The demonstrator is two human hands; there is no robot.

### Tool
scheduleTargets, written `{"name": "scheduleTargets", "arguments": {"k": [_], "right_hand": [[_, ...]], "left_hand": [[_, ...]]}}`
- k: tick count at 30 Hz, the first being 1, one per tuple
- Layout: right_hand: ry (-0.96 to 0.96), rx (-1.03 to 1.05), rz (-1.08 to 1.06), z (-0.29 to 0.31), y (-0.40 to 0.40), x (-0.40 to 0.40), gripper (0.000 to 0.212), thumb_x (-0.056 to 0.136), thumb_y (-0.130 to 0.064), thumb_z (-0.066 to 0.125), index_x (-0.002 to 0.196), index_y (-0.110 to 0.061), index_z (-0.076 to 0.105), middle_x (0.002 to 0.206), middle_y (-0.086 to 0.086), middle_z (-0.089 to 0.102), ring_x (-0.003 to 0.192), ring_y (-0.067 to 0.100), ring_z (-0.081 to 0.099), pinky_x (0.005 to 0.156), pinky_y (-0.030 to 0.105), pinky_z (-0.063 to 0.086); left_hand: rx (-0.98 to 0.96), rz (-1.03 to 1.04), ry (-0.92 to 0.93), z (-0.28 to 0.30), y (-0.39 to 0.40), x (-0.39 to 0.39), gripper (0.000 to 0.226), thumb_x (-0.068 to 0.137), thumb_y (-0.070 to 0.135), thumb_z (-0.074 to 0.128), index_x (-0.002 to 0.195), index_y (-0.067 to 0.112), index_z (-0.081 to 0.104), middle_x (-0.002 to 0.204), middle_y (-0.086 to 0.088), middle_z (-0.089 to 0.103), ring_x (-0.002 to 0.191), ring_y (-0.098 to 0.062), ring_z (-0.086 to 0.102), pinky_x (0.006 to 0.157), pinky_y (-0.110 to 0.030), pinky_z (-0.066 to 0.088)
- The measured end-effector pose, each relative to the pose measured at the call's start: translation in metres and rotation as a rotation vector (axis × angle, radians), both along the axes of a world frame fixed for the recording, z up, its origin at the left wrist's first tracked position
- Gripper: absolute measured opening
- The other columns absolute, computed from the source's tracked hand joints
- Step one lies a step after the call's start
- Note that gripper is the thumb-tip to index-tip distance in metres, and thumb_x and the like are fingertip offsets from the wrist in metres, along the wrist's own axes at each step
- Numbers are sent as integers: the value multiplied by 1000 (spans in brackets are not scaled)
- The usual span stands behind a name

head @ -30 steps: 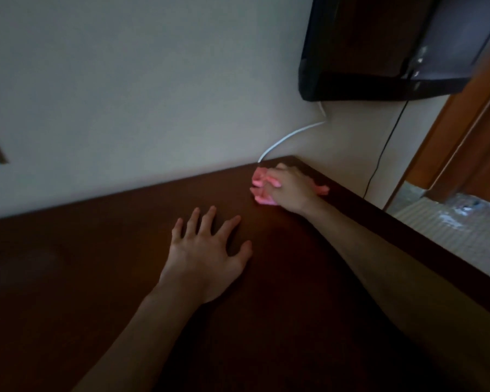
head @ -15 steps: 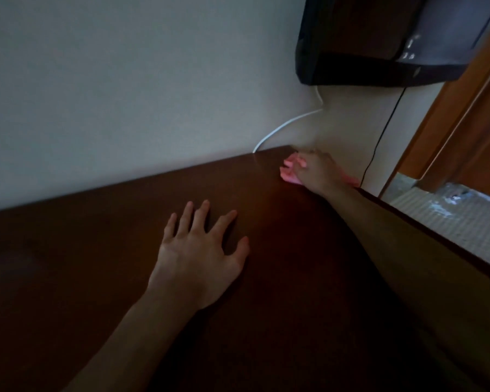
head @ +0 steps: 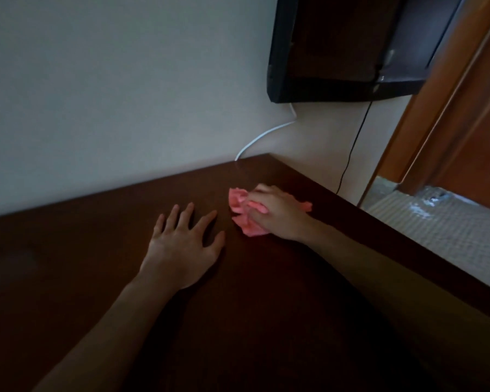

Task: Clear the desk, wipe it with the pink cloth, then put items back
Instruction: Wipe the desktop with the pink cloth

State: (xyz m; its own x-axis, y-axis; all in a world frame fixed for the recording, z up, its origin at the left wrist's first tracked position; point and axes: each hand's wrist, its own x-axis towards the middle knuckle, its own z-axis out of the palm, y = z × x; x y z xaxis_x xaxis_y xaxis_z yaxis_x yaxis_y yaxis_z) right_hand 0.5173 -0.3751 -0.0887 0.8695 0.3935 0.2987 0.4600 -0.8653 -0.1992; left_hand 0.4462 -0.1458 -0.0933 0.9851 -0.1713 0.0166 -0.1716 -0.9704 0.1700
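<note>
Dark wood worktop (head: 102, 278), left hand (head: 181, 250) flat on it with fingers spread and holding nothing, right hand (head: 277, 215) just beside it, fingers curled down over the bunched pink cloth (head: 242, 209), pressed onto the worktop near its far right corner.

Dim room; pale wall (head: 111, 94), wall-mounted screen (head: 337, 52), wooden door (head: 470, 123).

Left hand (head: 181, 247) lies flat, fingers (head: 178, 219) spread; right hand (head: 280, 215) curled.
</note>
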Motion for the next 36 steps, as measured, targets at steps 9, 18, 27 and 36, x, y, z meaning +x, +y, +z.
{"name": "scheduleTargets", "arguments": {"k": [9,18,27,36], "right_hand": [[19,113,-441,-3,15,146,65,65,-70,44,103,-26,72,118,-8,73,115,26,64,99,37,50],[16,4,-119,4,86,93,40,90,-54,48,115,-32,69,123,0,63,117,28,59,93,35,43],[66,30,-230,9,2,82,41,96,-51,55,130,-30,64,135,5,58,122,30,55,102,44,46],[1,2,-294,-1,98,123,47,83,-62,56,109,-24,69,124,2,64,122,29,57,103,38,43]], "left_hand": [[1,-17,-12,-2,5,7,69,94,75,13,157,50,2,170,1,-4,156,-22,-10,126,-45,-3],[-19,-15,-18,0,2,2,68,95,73,19,158,48,12,170,-1,3,156,-24,-5,126,-46,0],[-43,-10,-30,-5,4,7,68,94,74,18,157,50,10,170,0,2,156,-23,-5,126,-45,-1],[-47,-10,-35,-4,4,5,68,94,73,22,157,49,16,170,-2,7,156,-24,-2,126,-46,1]]}}
